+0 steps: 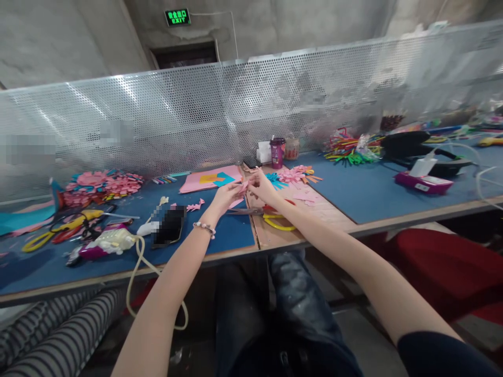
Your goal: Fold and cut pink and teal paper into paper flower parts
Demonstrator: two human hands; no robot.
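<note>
Pink paper [244,186] is held; beyond, a sign [177,18] reads "安全出口 EXIT".

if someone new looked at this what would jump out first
Probably the bare left hand and right hand, meeting mid-picture over the desk at a small pink paper piece. Next, perhaps, the big heap of pink and blue cut paper at the desk's back left, and the glowing green exit sign high on the grey concrete wall.
</note>
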